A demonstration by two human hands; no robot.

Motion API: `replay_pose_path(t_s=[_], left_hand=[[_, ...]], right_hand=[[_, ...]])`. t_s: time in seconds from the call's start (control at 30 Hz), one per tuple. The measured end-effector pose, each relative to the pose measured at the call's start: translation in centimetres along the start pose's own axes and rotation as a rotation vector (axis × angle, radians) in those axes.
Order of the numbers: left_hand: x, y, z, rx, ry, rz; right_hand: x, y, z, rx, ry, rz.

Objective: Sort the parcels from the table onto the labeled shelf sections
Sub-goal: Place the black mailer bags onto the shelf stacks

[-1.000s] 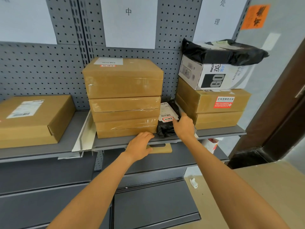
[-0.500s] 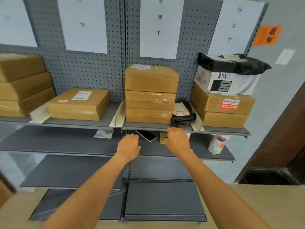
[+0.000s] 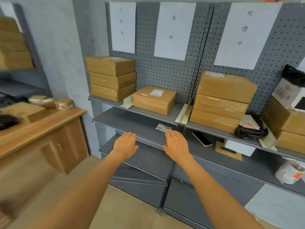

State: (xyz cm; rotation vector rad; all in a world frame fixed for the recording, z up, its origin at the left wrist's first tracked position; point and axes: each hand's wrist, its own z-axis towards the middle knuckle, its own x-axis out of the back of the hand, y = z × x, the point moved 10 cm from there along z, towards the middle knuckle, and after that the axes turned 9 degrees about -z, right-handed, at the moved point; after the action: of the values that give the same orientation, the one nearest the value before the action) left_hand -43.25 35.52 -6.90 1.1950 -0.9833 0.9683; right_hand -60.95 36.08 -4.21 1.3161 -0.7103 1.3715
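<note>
My left hand and my right hand hover empty in front of the grey shelf unit, fingers relaxed, holding nothing. The black bag parcel with a white label lies on the upper shelf between a stack of brown boxes and more boxes at the right edge. A single brown box and a stack of three brown boxes sit further left under white paper labels. At the left, the wooden table bears several parcels.
A phone and a small cardboard-and-white box lie on the second shelf. A white plastic bag sits lower right. A small clear packet rests on the shelf above my right hand. Tan floor lies below.
Both hands have drawn back from the black bag parcel, which stays on the shelf. My view has swung left, bringing the wooden table and its parcels into sight.
</note>
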Motion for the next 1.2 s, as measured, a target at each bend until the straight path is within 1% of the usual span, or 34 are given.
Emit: replay_pose_path(t_s=[0.2, 0.37, 0.5, 0.6, 0.73, 0.97, 1.07, 1.2], left_hand=[[2.9, -14.2, -3.4, 0.192, -0.012, -0.061], [6.1, -27.6, -6.8, 0.334, 0.031, -0.083], [9.3, -38.0, -9.1, 0.452, 0.056, -0.066], [11.1, -44.2, -11.0, 0.515, 0.07, -0.047], [12.9, -51.0, -13.2, 0.595, 0.057, 0.01], [15.0, -60.2, -15.0, 0.707, 0.08, -0.005], [14.8, -63.7, -15.4, 0.746, 0.065, -0.016], [13.8, -68.7, -15.6, 0.794, 0.026, -0.05]], right_hand=[[1.5, -13.1, 5.7, 0.196, 0.016, 0.028], [2.4, -25.8, 11.0, 0.369, 0.017, 0.044], [3.6, -35.4, 15.4, 0.454, 0.021, 0.119], [4.3, -41.8, 18.1, 0.508, 0.008, 0.173], [4.9, -49.2, 20.7, 0.561, -0.001, 0.197], [5.7, -59.4, 24.7, 0.659, 0.06, 0.193], [5.4, -63.5, 26.4, 0.712, 0.062, 0.197], [4.0, -68.7, 29.3, 0.773, 0.023, 0.219]])
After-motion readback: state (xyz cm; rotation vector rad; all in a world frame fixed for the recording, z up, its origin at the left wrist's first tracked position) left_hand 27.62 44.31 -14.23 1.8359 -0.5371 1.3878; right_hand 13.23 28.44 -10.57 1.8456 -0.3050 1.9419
